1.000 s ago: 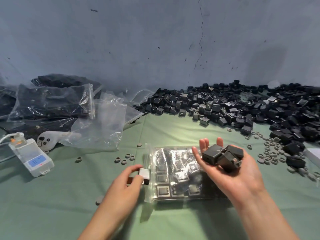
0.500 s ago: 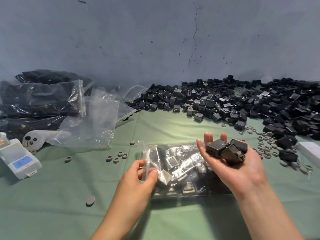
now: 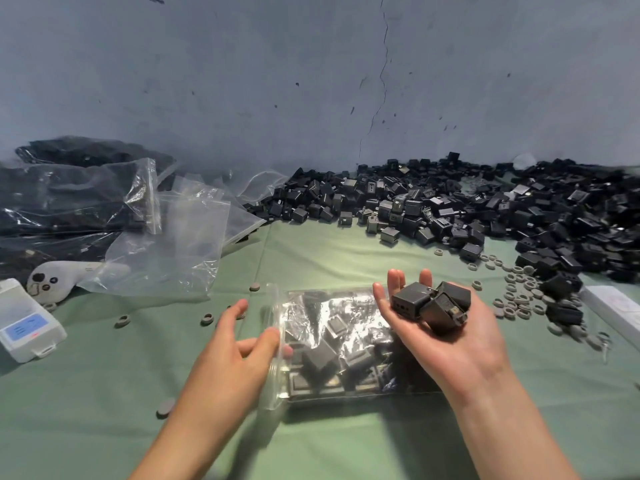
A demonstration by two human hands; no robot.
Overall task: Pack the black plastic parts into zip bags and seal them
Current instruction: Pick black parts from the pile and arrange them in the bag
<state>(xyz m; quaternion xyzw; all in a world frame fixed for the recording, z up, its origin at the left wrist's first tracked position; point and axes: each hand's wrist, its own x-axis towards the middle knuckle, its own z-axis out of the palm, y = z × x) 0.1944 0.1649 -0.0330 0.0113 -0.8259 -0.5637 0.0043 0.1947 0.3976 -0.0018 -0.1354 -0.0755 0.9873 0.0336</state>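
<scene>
- Black plastic parts (image 3: 429, 304): a small cluster, about three, lies on the upturned right hand (image 3: 453, 344). Its fingers are near straight, cradling rather than clamping. The thumb is hidden behind the parts.
- Zip bag (image 3: 346, 344): flat on the green cloth (image 3: 346, 258) between the hands, mouth to the left, part-filled with more parts in rough rows.
- Left hand (image 3: 232, 348): at the mouth, where the thumb and one fingertip pinch the lip. That fingertip seems to sit inside the film, and the other fingers spread loose.
- Main pile (image 3: 450, 209): along the far wall, well apart from the bag.
- Part handling, my read: rigid, light and boxy, with smooth faces. They will slide off a tilted palm. Small tabs protrude on some and could snag the film.
- Bag handling: the film looks thin, floppy and slick, so the mouth collapses unless the lip is held. Take it at the lip by the zip strip, not the body.
- Stage: filling, seal not yet done.
- Sealing: press the strip from one end across. A loaded bag sags, so leave it flat on the cloth.
</scene>
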